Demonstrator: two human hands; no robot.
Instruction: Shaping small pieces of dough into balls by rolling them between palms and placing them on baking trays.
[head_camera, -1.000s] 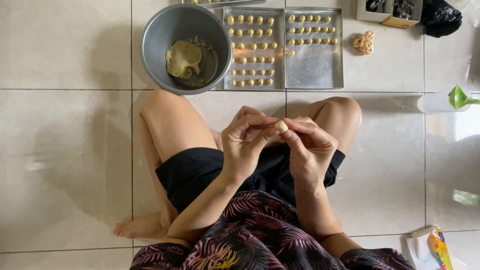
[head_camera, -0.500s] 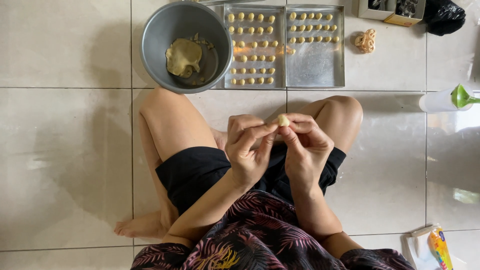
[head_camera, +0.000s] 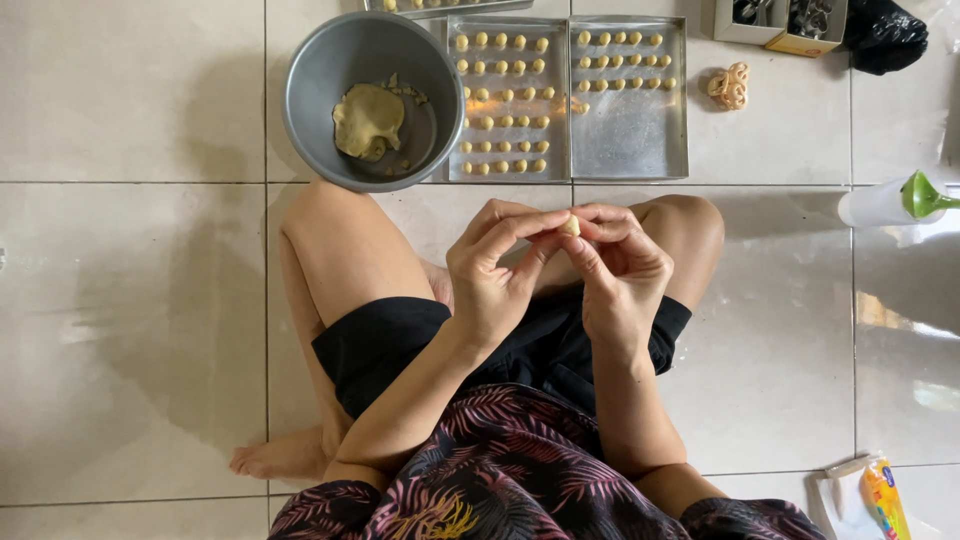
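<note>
Now we have lifted both hands a little farther from the lap than a moment ago, toward the metal bowl (head_camera: 372, 100). The small dough ball (head_camera: 570, 226) sits pinched between the fingertips of the left hand (head_camera: 495, 275) and the right hand (head_camera: 620, 272), each curled closed around it; it looks rounder now, though it is too small for us to be sure. We judge the shaping close to done.

The bowl, holding a lump of yellow dough (head_camera: 368, 120), stands on the tiled floor (head_camera: 130, 300) just beyond our left knee. Touching the bowl's right side is a full baking tray (head_camera: 508, 98), and past that a half-filled tray (head_camera: 630, 100). Farther right of the bowl lie a small lattice cookie (head_camera: 729, 87), a cardboard box (head_camera: 780, 22) and a white bottle with a green cap (head_camera: 895, 200).
</note>
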